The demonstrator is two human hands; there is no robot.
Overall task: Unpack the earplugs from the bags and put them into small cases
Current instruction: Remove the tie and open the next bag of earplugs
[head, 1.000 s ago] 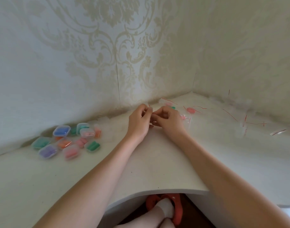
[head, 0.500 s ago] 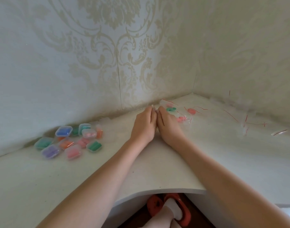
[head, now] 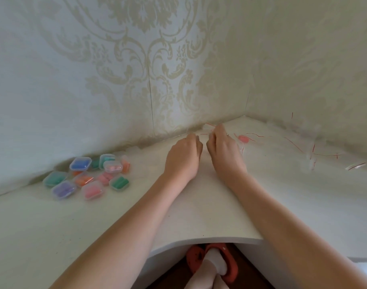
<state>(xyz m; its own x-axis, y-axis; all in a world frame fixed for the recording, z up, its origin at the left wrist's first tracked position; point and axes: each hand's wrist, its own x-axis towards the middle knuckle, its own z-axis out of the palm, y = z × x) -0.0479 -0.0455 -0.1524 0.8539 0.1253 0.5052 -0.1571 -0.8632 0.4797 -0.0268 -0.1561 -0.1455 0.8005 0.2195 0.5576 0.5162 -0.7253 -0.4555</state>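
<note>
A clear bag with a pink earplug [head: 243,138] lay on the white desk [head: 199,215] near the corner, just right of the right hand [head: 224,151]. Both hands rested knuckles-up with fingers curled under; whether the right hand or the left hand [head: 183,157] pinched anything, I cannot tell. Well apart to the left, a cluster of small cases [head: 86,176] held coloured earplugs, and more clear bags with red strips [head: 312,155] lay to the right by the wall.
</note>
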